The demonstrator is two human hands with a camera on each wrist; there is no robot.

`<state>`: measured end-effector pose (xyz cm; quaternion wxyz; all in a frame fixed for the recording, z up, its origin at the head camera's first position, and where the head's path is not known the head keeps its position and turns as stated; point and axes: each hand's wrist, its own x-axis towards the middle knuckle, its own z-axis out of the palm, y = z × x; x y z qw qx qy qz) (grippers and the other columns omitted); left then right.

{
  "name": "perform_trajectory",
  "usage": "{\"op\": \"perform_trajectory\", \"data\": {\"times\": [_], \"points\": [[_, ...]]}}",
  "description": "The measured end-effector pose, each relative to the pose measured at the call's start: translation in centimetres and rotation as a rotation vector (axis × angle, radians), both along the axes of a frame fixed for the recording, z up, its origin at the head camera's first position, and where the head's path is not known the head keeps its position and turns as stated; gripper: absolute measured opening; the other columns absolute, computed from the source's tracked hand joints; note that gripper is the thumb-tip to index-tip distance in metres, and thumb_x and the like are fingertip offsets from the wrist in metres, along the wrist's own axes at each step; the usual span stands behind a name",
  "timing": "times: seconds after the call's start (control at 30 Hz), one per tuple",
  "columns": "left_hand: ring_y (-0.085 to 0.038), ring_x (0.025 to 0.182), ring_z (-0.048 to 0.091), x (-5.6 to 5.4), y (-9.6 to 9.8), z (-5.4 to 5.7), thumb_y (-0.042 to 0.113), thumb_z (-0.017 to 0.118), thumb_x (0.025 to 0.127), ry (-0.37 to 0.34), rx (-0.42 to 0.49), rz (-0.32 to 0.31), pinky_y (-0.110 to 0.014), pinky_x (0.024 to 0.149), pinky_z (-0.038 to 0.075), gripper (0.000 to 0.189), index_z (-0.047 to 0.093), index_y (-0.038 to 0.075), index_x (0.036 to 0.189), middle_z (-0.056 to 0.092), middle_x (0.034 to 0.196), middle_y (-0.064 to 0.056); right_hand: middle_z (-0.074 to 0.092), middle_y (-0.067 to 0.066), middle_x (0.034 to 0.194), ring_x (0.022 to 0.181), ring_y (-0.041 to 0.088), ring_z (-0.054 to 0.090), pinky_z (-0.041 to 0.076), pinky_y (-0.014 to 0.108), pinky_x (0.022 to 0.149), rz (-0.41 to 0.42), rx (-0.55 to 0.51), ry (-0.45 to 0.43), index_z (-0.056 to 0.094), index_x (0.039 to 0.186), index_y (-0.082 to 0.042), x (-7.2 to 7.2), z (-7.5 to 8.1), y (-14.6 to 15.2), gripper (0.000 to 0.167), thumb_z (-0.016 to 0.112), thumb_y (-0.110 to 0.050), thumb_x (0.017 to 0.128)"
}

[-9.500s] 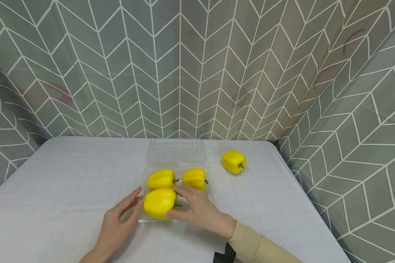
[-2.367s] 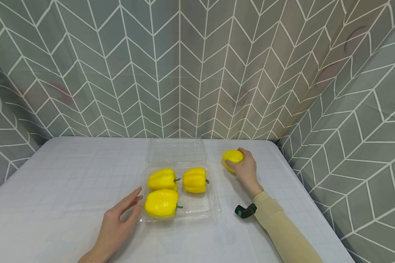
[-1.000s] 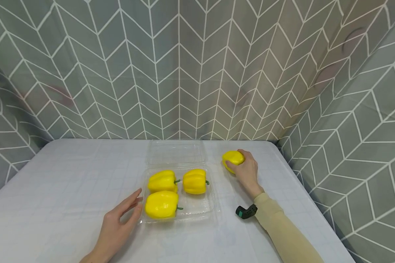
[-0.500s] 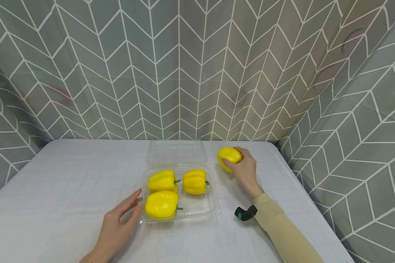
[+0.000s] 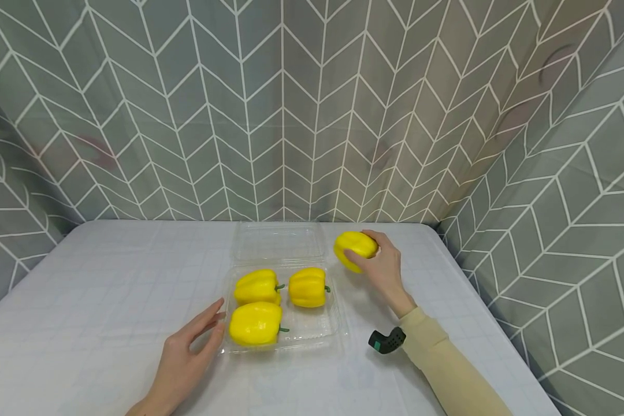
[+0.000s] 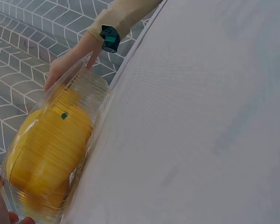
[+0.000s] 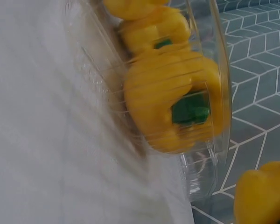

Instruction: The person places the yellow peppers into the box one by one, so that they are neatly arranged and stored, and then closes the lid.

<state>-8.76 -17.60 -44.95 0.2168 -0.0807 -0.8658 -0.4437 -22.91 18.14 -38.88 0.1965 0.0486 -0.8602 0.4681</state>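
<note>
My right hand (image 5: pixel 387 268) grips a yellow bell pepper (image 5: pixel 355 248) between thumb and fingers, back right of the clear plastic clamshell container (image 5: pixel 309 332). In the right wrist view this pepper (image 7: pixel 261 193) shows at the lower right corner. The container's tray holds three yellow bell peppers: a back left one (image 5: pixel 256 286), a back right one (image 5: pixel 307 287) and a large front left one (image 5: pixel 255 325). Their green stems point right. My left hand (image 5: pixel 179 361) rests with relaxed, extended fingers at the tray's left edge; in the left wrist view fingertips (image 6: pixel 25 220) appear at its near end.
The container's lid (image 5: pixel 278 240) lies folded back flat behind the tray. A white cloth (image 5: pixel 109 289) covers the table. Patterned grey curtains (image 5: pixel 260 115) hang behind and to the right. A black device (image 5: pixel 387 341) sits at the right wrist.
Earlier the right hand let go of the front left pepper and reached right to the loose one. Within the last second it has carried that pepper left toward the container. The left hand stays put.
</note>
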Motion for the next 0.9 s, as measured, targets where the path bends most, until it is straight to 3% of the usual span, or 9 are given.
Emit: {"op": "perform_trajectory", "data": {"times": [0.33,0.9], "points": [[0.000,0.104,0.066,0.0,0.0,-0.1,0.010,0.069,0.095,0.005,-0.007,0.008,0.001,0.095,0.042,0.046,0.060,0.013,0.139,0.069,0.128,-0.004,0.063,0.010,0.127,0.112,0.028,0.057,0.048,0.048,0.101,0.053,-0.005,0.016,0.060,0.130,-0.008,1.0,1.1,-1.0,0.059,0.084,-0.029,0.081],[0.001,0.104,0.066,0.0,0.0,-0.1,0.013,0.068,0.096,-0.006,-0.001,-0.002,0.000,0.095,0.042,0.044,0.059,0.011,0.140,0.068,0.129,-0.005,0.064,0.007,0.128,0.114,0.026,0.057,0.043,0.049,0.106,0.167,-0.014,0.034,0.062,0.129,-0.011,2.1,1.6,-2.0,0.055,0.084,-0.026,0.081]]}}
